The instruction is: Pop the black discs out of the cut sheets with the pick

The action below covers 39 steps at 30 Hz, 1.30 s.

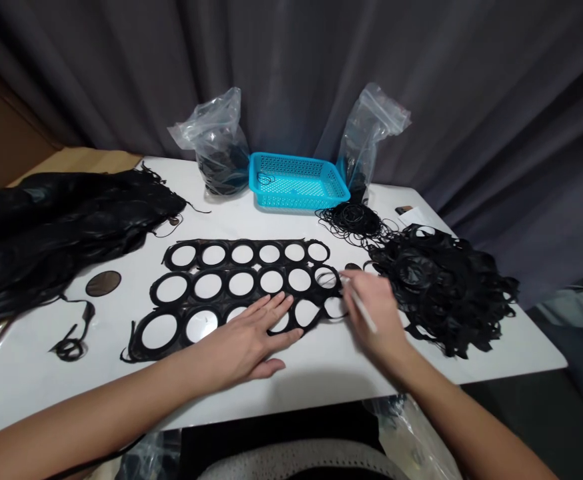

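Note:
A black rubber sheet (196, 275) with rows of round holes lies on the white table (316, 393). My left hand (256, 340) rests flat across its near row, fingers stretched out and the thumb apart. My right hand (374, 307) is closed around a slim white stick-like tool (364, 310) at the sheet's right end. The tool's tip is hidden by the fingers, so its exact kind does not show. Beside the right hand, the sheet's end hole in the near row looks pulled out of round.
Black rubber scraps (451, 287) are heaped at the right, below a pile of thin black rings (354, 223). A blue basket (299, 200) stands between two clear bags, left (221, 153) and right (364, 143). More black sheets (71, 220) cover the left side.

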{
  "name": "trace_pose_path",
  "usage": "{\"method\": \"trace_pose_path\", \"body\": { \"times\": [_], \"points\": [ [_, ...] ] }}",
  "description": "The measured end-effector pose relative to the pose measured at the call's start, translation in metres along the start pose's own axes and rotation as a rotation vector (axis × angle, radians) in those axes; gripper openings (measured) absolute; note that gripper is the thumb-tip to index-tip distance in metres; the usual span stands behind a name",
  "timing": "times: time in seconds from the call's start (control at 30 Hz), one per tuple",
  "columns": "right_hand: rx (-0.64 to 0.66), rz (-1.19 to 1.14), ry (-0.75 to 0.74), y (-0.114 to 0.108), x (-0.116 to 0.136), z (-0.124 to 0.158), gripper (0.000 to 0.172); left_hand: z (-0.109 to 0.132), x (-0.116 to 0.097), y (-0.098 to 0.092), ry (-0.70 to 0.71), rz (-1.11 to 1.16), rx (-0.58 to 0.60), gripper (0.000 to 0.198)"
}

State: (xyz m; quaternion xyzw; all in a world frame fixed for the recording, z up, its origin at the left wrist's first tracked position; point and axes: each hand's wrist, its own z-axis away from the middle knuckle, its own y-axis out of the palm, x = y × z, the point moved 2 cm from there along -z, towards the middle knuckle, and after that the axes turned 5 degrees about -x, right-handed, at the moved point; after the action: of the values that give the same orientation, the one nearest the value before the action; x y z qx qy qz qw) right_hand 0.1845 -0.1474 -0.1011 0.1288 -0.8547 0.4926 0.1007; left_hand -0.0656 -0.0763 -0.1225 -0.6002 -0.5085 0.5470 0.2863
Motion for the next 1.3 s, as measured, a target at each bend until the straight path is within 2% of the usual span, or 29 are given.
{"method": "trace_pose_path", "body": {
  "times": [0.1,0.17,0.23,0.37,0.5,0.67,1.0,1.13,1.23,1.3],
  "points": [
    [-0.128,-0.036,0.283,-0.019,-0.037,-0.025,0.014,-0.002,-0.001,0.000,0.001,-0.001,0.000,0.053],
    [-0.122,-0.184,0.388,-0.022,-0.045,-0.035,0.018,-0.003,-0.001,-0.004,0.007,-0.015,0.011,0.053],
    [-0.032,-0.343,0.416,-0.017,-0.036,-0.039,0.022,-0.003,-0.002,-0.011,0.007,-0.038,0.028,0.057],
    [0.245,-0.558,0.398,0.005,0.010,-0.035,0.022,0.011,-0.005,-0.026,-0.029,-0.076,0.030,0.063],
    [0.473,-0.647,0.313,0.019,0.052,-0.022,0.020,0.036,-0.009,-0.022,-0.072,-0.108,0.015,0.060],
    [0.547,-0.664,0.192,0.024,0.069,-0.008,0.015,0.049,-0.013,-0.010,-0.111,-0.076,-0.040,0.062],
    [0.506,-0.621,0.066,0.023,0.076,-0.007,0.017,0.049,-0.014,-0.010,-0.127,-0.034,-0.046,0.061],
    [0.417,-0.484,-0.141,0.027,0.083,0.009,0.012,0.048,-0.014,-0.011,-0.140,-0.028,-0.036,0.061],
    [0.307,-0.324,-0.358,0.031,0.086,0.017,0.022,0.047,-0.014,-0.013,-0.148,-0.022,-0.018,0.060],
    [0.257,-0.246,-0.378,0.031,0.075,0.009,0.024,0.047,-0.014,-0.014,-0.150,-0.021,-0.007,0.059]
  ]
}}
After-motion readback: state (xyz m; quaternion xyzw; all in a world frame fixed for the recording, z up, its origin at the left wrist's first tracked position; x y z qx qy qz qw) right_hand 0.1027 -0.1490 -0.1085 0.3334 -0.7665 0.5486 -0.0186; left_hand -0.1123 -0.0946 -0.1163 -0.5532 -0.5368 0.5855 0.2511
